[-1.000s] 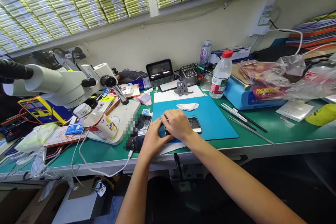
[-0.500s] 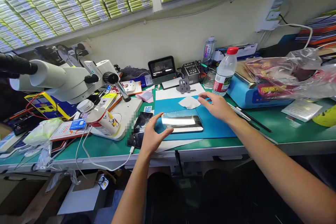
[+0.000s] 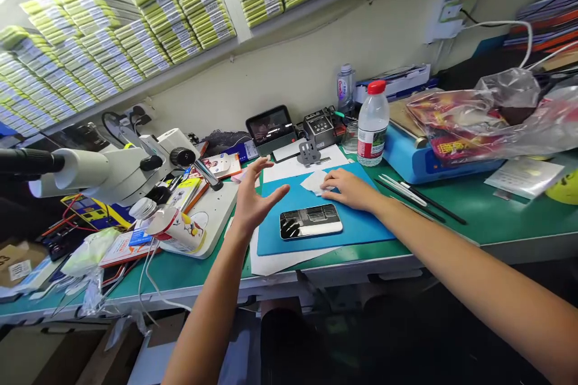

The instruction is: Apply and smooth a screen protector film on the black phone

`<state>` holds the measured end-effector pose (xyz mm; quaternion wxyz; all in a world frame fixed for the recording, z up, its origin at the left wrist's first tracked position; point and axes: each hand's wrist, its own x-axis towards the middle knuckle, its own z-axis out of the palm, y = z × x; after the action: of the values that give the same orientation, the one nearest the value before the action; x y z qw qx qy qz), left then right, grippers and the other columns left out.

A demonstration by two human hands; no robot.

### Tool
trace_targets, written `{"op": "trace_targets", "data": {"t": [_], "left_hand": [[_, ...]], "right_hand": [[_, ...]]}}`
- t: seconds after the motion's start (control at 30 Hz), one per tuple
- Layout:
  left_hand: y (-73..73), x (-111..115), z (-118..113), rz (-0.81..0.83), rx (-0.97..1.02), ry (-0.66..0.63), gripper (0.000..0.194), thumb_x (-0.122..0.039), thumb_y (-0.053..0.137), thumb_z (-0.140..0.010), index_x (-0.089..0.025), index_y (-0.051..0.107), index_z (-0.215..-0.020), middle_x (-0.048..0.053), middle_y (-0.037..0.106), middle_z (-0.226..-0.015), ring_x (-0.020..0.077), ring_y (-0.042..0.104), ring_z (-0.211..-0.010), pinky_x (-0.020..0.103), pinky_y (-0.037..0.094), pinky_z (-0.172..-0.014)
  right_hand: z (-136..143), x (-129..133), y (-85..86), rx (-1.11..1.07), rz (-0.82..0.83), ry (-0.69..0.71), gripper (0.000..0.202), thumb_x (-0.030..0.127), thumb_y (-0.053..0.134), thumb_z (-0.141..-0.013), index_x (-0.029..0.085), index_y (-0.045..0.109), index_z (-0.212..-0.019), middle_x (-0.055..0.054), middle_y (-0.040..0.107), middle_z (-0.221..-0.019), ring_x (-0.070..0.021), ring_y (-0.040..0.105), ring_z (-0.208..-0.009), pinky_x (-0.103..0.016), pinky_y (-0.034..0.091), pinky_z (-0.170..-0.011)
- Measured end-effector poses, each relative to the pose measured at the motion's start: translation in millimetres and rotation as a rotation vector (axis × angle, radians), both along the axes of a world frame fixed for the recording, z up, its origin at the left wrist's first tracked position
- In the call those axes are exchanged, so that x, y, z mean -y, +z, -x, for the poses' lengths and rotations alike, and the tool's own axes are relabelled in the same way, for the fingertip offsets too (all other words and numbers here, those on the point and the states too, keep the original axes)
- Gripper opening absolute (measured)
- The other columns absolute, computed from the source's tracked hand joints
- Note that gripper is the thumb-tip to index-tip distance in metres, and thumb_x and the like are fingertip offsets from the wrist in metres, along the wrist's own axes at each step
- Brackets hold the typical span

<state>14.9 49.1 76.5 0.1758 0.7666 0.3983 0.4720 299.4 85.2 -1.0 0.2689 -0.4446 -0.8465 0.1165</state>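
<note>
The left hand (image 3: 251,201) spreads wide, empty, at ten o'clock from the phone (image 3: 313,220), already lying flat; the right hand (image 3: 353,190) curls onto tissue (image 3: 312,181) at twelve, grip unclear, tissue not yet lifted.

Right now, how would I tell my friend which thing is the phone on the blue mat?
Find the big green table, then the blue mat on it. Near the mat's front edge lies the phone, flat and rectangular. Unlike the crumpled white wipe by the right hand, the phone is mostly dark, shiny and round-cornered.
</note>
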Motion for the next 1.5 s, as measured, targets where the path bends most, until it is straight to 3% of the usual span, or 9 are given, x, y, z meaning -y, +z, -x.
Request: {"op": "trace_targets", "data": {"t": [0.1, 0.27, 0.47, 0.6, 0.73, 1.0, 1.2, 1.27, 1.5], "left_hand": [[4.4, -22.7, -19.0, 0.004, -0.268, -0.059, 0.067, -0.045, 0.080, -0.081, -0.025, 0.051, -0.138, 0.010, 0.064, -0.132, 0.0290, 0.061, -0.125, 0.046, 0.045, -0.109], [-14.3, -54.7, -52.0, 0.042, -0.641, -0.151, 0.065, -0.042, 0.079, -0.081, -0.022, 0.056, -0.139, 0.012, 0.065, -0.130, 0.0313, 0.063, -0.120, 0.044, 0.049, -0.104], [-32.6, -70.6, -80.9, 0.057, -0.712, -0.178, 0.078, -0.041, 0.087, -0.071, -0.018, 0.057, -0.140, 0.014, 0.070, -0.125, 0.0351, 0.067, -0.114, 0.045, 0.052, -0.099], [-32.8, -61.8, -74.1, 0.062, -0.695, -0.146, 0.079, -0.046, 0.079, -0.081, -0.016, 0.048, -0.147, 0.018, 0.064, -0.137, 0.0374, 0.061, -0.126, 0.049, 0.048, -0.105], [-36.2, -25.7, -37.4, 0.059, -0.582, -0.098, 0.064, -0.048, 0.061, -0.096, -0.019, 0.042, -0.151, 0.015, 0.059, -0.145, 0.0317, 0.055, -0.134, 0.047, 0.044, -0.109], [-53.1, 46.6, 18.1, 0.172, -0.397, -0.024, 0.058, -0.046, 0.061, -0.096, -0.025, 0.046, -0.148, 0.011, 0.064, -0.138, 0.0285, 0.058, -0.128, 0.045, 0.047, -0.107], [-72.2, 56.8, 19.3, 0.099, -0.277, -0.065, 0.072, -0.041, 0.067, -0.093, -0.023, 0.035, -0.155, 0.014, 0.052, -0.151, 0.0304, 0.046, -0.141, 0.049, 0.040, -0.116], [-77.6, 57.2, 20.6, 0.067, -0.214, -0.050, 0.061, -0.030, 0.059, -0.098, -0.023, 0.036, -0.154, 0.013, 0.053, -0.150, 0.0278, 0.048, -0.140, 0.048, 0.040, -0.117], [-79.8, 59.1, 26.7, -0.003, -0.084, -0.002, 0.048, -0.013, 0.037, -0.102, -0.024, 0.043, -0.148, 0.010, 0.059, -0.141, 0.0249, 0.053, -0.134, 0.047, 0.044, -0.114]], "right_hand": [[3.1, 1.5, 0.3, -0.021, -0.034, -0.026, 0.022, 0.033, 0.058, -0.091, 0.020, 0.076, -0.087, -0.012, 0.073, -0.098, -0.0286, 0.063, -0.097, -0.044, 0.048, -0.088], [1.4, 3.7, 0.3, -0.144, -0.100, -0.176, 0.018, 0.025, 0.055, -0.092, 0.020, 0.069, -0.083, -0.008, 0.072, -0.089, -0.0246, 0.063, -0.091, -0.038, 0.046, -0.086], [-12.4, 7.1, 4.6, -0.371, -0.187, -0.547, 0.029, 0.030, 0.034, -0.100, 0.019, 0.061, -0.103, -0.010, 0.072, -0.085, -0.0275, 0.066, -0.076, -0.035, 0.044, -0.069], [-15.3, 10.1, 6.8, -0.450, -0.218, -0.613, 0.032, 0.036, 0.032, -0.100, 0.019, 0.058, -0.107, -0.011, 0.073, -0.088, -0.0287, 0.068, -0.078, -0.035, 0.044, -0.069], [-12.9, 11.4, 7.5, -0.492, -0.210, -0.588, 0.033, 0.041, 0.034, -0.099, 0.020, 0.058, -0.106, -0.011, 0.074, -0.089, -0.0279, 0.068, -0.078, -0.035, 0.046, -0.070], [0.3, 24.3, 26.0, -0.410, -0.167, -0.374, 0.029, 0.043, 0.040, -0.098, 0.022, 0.060, -0.101, -0.007, 0.074, -0.086, -0.0245, 0.069, -0.077, -0.035, 0.052, -0.072], [27.4, 73.9, 35.9, 0.079, -0.027, 0.051, 0.033, 0.043, 0.041, -0.102, 0.027, 0.069, -0.107, -0.006, 0.080, -0.096, -0.0257, 0.076, -0.081, -0.038, 0.059, -0.073], [38.4, 91.0, 30.5, 0.150, -0.035, 0.130, 0.037, 0.042, 0.042, -0.102, 0.026, 0.068, -0.123, -0.009, 0.077, -0.120, -0.0283, 0.074, -0.106, -0.041, 0.060, -0.087], [58.3, 107.8, 6.5, 0.256, -0.074, -0.043, 0.067, 0.053, 0.043, -0.101, 0.020, 0.036, -0.159, -0.014, 0.043, -0.159, -0.0352, 0.047, -0.143, -0.055, 0.048, -0.112]]}}
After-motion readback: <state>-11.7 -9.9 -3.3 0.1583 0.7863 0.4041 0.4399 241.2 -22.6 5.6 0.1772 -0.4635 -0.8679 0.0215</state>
